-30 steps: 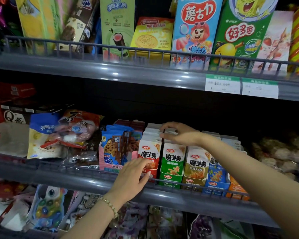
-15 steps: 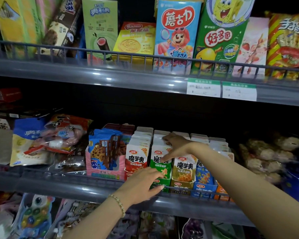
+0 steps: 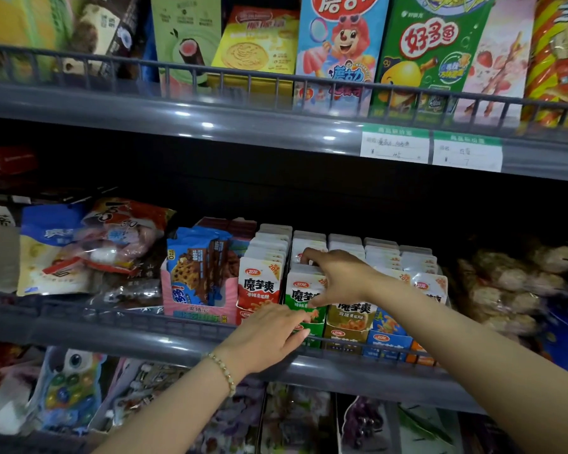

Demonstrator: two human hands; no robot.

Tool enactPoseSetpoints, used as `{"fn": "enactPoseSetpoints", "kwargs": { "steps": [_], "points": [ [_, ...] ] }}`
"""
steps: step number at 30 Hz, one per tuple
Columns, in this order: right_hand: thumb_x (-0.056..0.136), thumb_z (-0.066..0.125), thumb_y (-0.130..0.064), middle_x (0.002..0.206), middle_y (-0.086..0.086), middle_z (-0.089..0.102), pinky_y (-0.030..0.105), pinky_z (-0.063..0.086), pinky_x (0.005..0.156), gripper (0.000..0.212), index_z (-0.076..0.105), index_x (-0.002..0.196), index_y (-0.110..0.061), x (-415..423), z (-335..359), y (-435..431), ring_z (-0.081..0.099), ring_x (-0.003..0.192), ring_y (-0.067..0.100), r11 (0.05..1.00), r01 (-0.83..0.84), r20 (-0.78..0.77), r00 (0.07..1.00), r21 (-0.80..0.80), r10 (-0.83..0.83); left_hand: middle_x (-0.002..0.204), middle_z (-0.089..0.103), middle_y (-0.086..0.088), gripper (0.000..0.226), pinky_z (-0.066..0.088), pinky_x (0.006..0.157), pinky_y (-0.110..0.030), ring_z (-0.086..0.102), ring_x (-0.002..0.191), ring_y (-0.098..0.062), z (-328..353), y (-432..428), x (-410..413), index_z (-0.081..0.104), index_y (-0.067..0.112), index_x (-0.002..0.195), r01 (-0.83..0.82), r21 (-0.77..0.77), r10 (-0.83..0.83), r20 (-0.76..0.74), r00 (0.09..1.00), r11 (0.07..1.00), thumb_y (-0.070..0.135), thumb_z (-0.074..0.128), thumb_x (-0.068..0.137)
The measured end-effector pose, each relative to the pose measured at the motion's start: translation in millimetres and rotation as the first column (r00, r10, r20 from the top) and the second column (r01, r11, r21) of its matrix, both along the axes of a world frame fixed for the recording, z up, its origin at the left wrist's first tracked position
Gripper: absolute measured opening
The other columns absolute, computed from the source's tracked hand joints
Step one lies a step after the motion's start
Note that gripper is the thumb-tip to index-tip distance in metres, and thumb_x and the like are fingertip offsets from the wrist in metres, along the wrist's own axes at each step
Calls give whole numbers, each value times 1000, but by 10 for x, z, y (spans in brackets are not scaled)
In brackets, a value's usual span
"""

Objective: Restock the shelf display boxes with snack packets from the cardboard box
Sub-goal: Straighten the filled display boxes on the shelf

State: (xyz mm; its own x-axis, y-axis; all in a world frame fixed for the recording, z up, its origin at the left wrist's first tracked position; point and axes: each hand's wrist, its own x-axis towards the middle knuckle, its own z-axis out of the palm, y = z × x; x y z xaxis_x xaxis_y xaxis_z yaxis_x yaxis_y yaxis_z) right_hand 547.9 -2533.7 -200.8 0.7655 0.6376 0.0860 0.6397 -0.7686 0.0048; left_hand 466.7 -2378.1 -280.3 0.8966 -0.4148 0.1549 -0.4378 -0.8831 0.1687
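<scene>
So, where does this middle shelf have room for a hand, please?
Only the dark gap between the packet tops and the upper shelf is open. Below, display boxes stand packed from cookie box to bagged snacks.

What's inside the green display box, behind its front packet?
A row of upright packets, white tops showing toward the back. The right hand grips the front ones, hiding some; the left hand covers the front of the green box.

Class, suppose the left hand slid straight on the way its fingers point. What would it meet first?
Probably the green display box, just beyond the fingers of the left hand; depth is unclear, so they may already touch.
</scene>
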Motion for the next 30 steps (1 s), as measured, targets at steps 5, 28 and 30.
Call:
{"fn": "enactPoseSetpoints", "kwargs": {
  "steps": [5,28,30],
  "points": [
    [72,75,-47,121,4,56,31,41,88,87,27,143,-28,163,39,15,46,119,28,990,110,-3,994,84,-110,121,55,0,50,34,103,-32,44,118,-16,-31,-4,48,23,28,147,-40,-51,37,-48,998,998,47,26,100],
    [66,81,-47,150,6,32,37,36,109,105,22,147,-14,324,140,290,37,134,25,981,144,-173,971,-131,-166,124,53,1,51,27,103,-27,42,117,-15,-96,-31,29,42,19,134,-57,87,52,59,997,995,51,26,99],
    [68,80,-47,154,6,26,36,32,112,109,15,150,-15,304,103,302,35,137,25,972,139,-189,966,-192,-175,125,53,1,50,27,104,-28,42,117,-15,-112,-27,32,43,19,133,-55,79,50,67,996,995,51,26,98]
  ]
}}
